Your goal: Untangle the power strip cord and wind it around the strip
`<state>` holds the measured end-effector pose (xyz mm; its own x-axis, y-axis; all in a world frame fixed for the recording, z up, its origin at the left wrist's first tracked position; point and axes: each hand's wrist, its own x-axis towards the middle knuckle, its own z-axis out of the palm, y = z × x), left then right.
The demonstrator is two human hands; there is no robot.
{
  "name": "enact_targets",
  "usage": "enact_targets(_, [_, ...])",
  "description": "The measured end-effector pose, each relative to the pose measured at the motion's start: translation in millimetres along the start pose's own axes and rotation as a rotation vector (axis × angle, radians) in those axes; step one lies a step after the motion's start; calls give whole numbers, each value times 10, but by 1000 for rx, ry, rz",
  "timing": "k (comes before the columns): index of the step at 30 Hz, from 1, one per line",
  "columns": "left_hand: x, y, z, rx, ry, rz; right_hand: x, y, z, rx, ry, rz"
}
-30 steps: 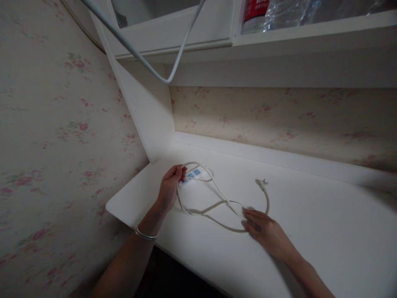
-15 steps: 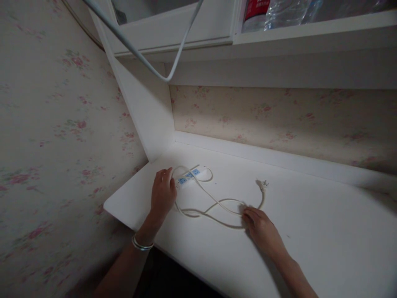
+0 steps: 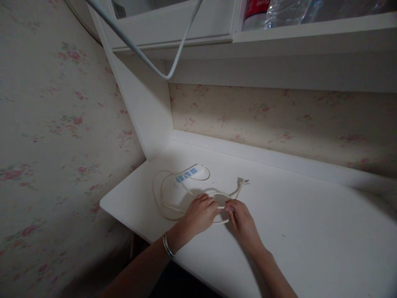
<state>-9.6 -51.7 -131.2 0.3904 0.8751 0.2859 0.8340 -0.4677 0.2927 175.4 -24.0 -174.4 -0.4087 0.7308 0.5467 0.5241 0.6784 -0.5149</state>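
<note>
A white power strip with blue socket faces lies on the desk. Its white cord loops out to the left and runs under and between my hands. With a bracelet on its wrist, my left hand is closed on the cord, palm down, just left of my right hand. Thumb and fingers of my right hand pinch the cord a short way off. Beyond the right hand sticks up the cord's plug, prongs pointing right. My left fingertips are partly hidden.
A cabinet hangs above the desk, with plastic bottles on its right shelf. A thick pale cable dangles in front of it. A side panel and the flowered wall bound the left side.
My left hand has moved right from beside the power strip to the cord near my right hand. My right hand has shifted left, drawing the plug along. The cord's loops now spread further left.
</note>
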Motion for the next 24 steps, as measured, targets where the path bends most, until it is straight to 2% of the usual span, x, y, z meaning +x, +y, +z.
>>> enact_targets(5, [-26,-31,-18,-119,25,-44,-59,32,25,-53,-10,-12])
enact_targets(9, [-51,-10,-126,-226,112,-108,-90,126,59,-151,8,-38])
enact_targets(14, [-103,-82,-323,-347,255,-205,-140,301,84,-273,27,64])
enact_targets(18, [-182,-181,-432,-389,331,-261,-151,377,89,-305,-18,103])
enact_targets(24, [-393,-273,-472,-496,323,-252,-57,378,47,-340,-6,93])
